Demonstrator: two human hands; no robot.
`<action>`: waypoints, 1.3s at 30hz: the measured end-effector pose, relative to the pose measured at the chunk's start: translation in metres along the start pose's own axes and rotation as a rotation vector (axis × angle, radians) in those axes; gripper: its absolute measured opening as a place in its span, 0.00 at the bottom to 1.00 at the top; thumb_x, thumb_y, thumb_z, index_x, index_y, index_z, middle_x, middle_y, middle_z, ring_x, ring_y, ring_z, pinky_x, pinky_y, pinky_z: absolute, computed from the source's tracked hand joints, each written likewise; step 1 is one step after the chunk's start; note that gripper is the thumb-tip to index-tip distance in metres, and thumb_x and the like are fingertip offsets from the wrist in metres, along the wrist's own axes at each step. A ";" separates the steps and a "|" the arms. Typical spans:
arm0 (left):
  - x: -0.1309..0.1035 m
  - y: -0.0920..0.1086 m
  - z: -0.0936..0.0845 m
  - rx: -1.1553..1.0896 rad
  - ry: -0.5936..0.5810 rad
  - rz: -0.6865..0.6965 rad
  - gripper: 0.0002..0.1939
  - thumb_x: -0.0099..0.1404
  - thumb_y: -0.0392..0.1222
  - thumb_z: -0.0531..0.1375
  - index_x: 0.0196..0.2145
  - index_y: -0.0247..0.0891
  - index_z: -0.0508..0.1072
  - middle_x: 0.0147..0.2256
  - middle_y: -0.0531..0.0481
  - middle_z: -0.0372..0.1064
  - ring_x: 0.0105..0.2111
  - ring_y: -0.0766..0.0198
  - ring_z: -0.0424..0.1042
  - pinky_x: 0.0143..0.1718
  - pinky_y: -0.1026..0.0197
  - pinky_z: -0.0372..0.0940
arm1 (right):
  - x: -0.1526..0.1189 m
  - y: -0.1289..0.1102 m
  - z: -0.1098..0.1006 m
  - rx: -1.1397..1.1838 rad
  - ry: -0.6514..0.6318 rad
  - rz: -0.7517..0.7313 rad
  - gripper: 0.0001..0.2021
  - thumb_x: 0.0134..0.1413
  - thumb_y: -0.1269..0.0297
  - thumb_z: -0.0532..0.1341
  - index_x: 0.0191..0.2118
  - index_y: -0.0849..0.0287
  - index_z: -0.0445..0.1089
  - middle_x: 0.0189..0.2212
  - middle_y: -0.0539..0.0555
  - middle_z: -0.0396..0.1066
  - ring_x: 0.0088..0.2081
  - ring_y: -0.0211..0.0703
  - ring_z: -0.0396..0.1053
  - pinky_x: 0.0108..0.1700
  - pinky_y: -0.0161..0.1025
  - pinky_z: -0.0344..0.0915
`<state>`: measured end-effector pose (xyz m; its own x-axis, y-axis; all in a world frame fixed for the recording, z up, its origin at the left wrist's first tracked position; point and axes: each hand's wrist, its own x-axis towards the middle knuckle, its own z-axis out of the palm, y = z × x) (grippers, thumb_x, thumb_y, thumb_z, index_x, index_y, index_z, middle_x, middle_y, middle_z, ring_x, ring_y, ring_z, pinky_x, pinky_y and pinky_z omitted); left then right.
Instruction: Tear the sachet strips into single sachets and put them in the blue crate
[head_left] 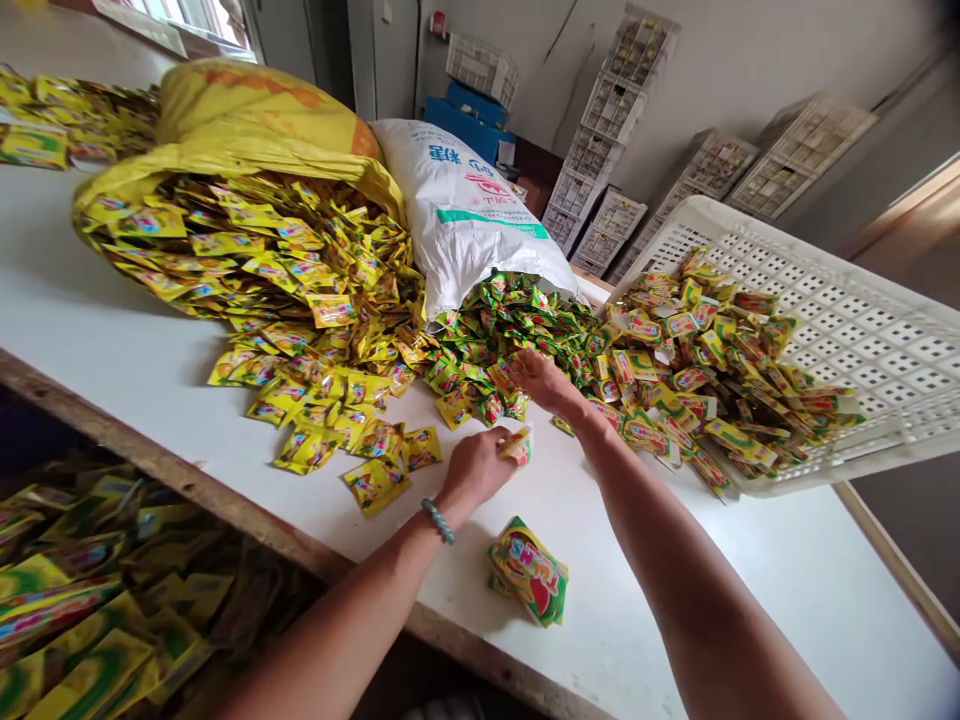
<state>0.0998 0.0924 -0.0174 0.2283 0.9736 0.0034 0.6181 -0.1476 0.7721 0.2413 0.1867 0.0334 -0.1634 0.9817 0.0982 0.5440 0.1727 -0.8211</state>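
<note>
My left hand, with a beaded bracelet at the wrist, is closed around a small yellow and green candy box just above the table. Beyond it, my right hand reaches into the near edge of a heap of green-wrapped candies. Its fingers are curled down among the wrappers, and what they grip is hidden. Yellow candy sachets lie spread to the left of my left hand. Closer to me rests a small stack of printed candy boxes.
A yellow sack spills sachets at the left; a white sack opens onto the green candies. At the right, a tilted white crate spills small boxes. More packets fill the space below the table edge. Crates stand stacked behind.
</note>
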 end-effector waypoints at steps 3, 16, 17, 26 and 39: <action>0.010 -0.013 -0.003 -0.283 0.028 -0.048 0.14 0.55 0.48 0.65 0.38 0.40 0.79 0.35 0.46 0.80 0.35 0.55 0.76 0.36 0.59 0.64 | -0.020 0.006 -0.019 0.246 0.005 0.032 0.15 0.47 0.52 0.66 0.33 0.57 0.65 0.27 0.45 0.66 0.28 0.34 0.62 0.33 0.34 0.62; 0.006 -0.005 -0.001 -0.735 -0.278 -0.063 0.23 0.51 0.56 0.68 0.37 0.35 0.80 0.32 0.47 0.79 0.30 0.58 0.75 0.32 0.60 0.67 | -0.117 0.048 -0.030 0.105 0.083 0.094 0.10 0.53 0.63 0.61 0.41 0.57 0.75 0.30 0.50 0.70 0.31 0.37 0.66 0.34 0.35 0.64; 0.006 -0.005 -0.002 -0.740 -0.291 -0.074 0.23 0.50 0.56 0.69 0.37 0.34 0.80 0.31 0.47 0.78 0.29 0.58 0.75 0.32 0.60 0.67 | -0.117 0.047 -0.030 0.085 0.082 0.084 0.11 0.53 0.64 0.61 0.42 0.57 0.75 0.31 0.50 0.71 0.31 0.37 0.66 0.34 0.35 0.64; 0.005 -0.001 0.001 -0.905 -0.350 -0.227 0.24 0.43 0.54 0.74 0.32 0.33 0.78 0.28 0.47 0.78 0.25 0.62 0.74 0.29 0.61 0.67 | -0.107 0.039 -0.024 0.014 -0.060 0.067 0.14 0.45 0.71 0.64 0.40 0.56 0.66 0.30 0.46 0.69 0.30 0.35 0.66 0.32 0.32 0.62; 0.021 -0.024 -0.030 -0.982 0.379 -0.264 0.25 0.44 0.50 0.72 0.39 0.36 0.79 0.33 0.51 0.79 0.31 0.60 0.77 0.34 0.62 0.72 | -0.031 0.034 0.023 -0.149 0.209 0.157 0.11 0.56 0.55 0.62 0.35 0.58 0.70 0.33 0.53 0.72 0.36 0.42 0.67 0.38 0.37 0.61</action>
<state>0.0673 0.1218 -0.0169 -0.1754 0.9694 -0.1717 -0.2967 0.1142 0.9481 0.2457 0.1602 -0.0107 0.0969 0.9899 0.1030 0.6664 0.0124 -0.7455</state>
